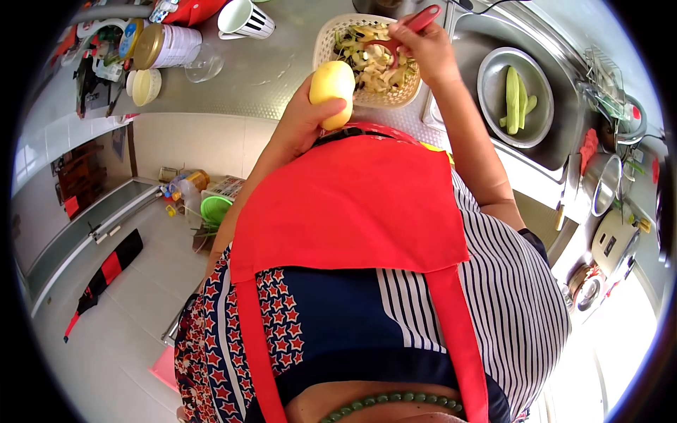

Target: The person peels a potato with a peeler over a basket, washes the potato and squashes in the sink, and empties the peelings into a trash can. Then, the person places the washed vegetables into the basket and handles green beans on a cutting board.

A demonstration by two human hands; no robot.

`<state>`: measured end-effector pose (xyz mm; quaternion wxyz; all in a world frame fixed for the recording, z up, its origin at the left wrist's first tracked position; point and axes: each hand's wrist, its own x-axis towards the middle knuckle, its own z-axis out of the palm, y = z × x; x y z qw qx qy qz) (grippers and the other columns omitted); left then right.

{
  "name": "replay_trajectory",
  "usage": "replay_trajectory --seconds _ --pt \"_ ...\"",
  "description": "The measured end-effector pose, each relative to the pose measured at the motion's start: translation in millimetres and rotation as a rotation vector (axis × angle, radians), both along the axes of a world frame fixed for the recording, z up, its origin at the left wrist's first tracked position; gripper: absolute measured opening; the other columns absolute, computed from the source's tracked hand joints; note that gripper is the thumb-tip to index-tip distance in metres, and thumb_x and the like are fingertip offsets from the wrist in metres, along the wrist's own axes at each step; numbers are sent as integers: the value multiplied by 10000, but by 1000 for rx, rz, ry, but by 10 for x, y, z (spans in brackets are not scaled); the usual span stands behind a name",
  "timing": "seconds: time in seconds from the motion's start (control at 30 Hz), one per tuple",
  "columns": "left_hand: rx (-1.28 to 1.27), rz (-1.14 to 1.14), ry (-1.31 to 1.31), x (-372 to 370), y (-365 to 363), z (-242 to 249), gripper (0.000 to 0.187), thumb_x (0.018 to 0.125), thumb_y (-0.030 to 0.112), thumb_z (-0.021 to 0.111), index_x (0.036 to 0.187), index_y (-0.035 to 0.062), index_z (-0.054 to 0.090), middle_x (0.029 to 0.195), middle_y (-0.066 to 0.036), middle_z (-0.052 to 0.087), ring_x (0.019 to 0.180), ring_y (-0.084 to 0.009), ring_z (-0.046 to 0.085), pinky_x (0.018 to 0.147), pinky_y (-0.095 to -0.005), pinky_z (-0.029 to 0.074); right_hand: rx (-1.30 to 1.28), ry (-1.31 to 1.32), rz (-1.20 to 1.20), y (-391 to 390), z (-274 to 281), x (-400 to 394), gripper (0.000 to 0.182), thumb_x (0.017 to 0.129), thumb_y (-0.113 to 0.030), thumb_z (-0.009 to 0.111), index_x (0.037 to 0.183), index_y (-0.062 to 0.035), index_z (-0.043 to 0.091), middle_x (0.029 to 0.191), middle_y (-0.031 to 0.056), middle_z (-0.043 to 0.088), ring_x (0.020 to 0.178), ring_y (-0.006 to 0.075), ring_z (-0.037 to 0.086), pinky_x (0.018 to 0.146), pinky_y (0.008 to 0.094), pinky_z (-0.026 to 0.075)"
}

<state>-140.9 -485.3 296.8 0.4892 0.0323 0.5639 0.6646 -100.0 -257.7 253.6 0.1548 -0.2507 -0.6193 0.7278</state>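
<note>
Head view, looking down the person's front over a red apron [352, 204]. The left hand [303, 123] is closed around a peeled pale-yellow potato [332, 88], thumb across its lower face, holding it upright just in front of the basket's near rim. The right hand [427, 49] grips a red-handled peeler [412, 27], its head dipping into the contents of a cream woven basket [326, 42] that lies directly beneath this hand and holds a heap of peelings [374, 63]. To the outer side of the right hand, well apart from it, a round metal bowl [493, 99] sits in the sink [564, 141] and contains peeled green vegetable pieces [515, 99]. Beyond the left hand, on the steel counter [268, 77], stand a striped mug [243, 20], a gold-lidded jar [166, 46] lying on its side and a small cream bowl [146, 86].
</note>
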Motion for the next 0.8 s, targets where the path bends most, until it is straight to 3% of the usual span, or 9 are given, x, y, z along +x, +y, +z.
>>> replay_trajectory --seconds 0.03,0.17,0.27,0.37,0.57,0.67,0.73,0.8 --pt "-77 -37 151 9 19 51 588 687 144 711 1203 52 443 1069 -112 556 986 -202 560 830 -323 474 451 -123 -67 -84 176 46 132 838 -167 639 821 -42 600 670 34 596 506 67 462 471 177 358" --pt "-270 -160 866 4 35 -80 639 626 218 755 1177 61 471 1094 -120 545 986 -263 562 833 -364 468 -475 95 -113 -4 -36 39 152 851 -171 624 802 -29 597 684 38 603 485 63 459 445 176 348" --pt "-327 -151 977 24 45 -48 656 609 236 761 1165 44 471 1098 -136 550 1015 -285 552 865 -366 447 -711 172 -6 -42 21 87 164 867 -187 603 806 -35 589 702 46 611 481 60 457 436 174 345" --pt "-360 -171 1165 7 56 -17 662 599 237 766 1161 34 480 1089 -147 563 1012 -290 560 857 -365 453 -715 204 77 -223 174 138 141 848 -184 627 825 -50 589 699 54 615 485 67 477 440 175 359" --pt "-286 -182 692 57 22 -45 690 579 260 777 1160 21 490 1063 -157 586 971 -299 583 839 -364 465 -619 208 131 -295 185 131 130 818 -167 661 811 -54 596 676 50 609 485 64 482 446 181 371" --pt "-313 -252 888 61 1 -17 641 612 196 763 1170 54 481 1077 -105 579 995 -215 565 859 -329 448 -358 127 -59 -55 -178 117 117 849 -167 620 838 -58 579 719 54 613 479 58 464 444 166 359" --pt "-337 -241 1079 46 43 71 662 603 210 769 1173 52 471 1094 -118 565 1008 -249 561 865 -350 448 -618 212 -75 58 -87 149 87 839 -129 631 837 -49 597 686 40 602 479 64 464 437 177 352" --pt "-343 -239 1206 77 38 83 679 594 224 775 1173 52 464 1106 -131 552 1016 -282 554 869 -370 446 -505 213 -87 38 -16 143 90 844 -133 627 835 -50 595 693 45 607 481 64 461 441 181 351"
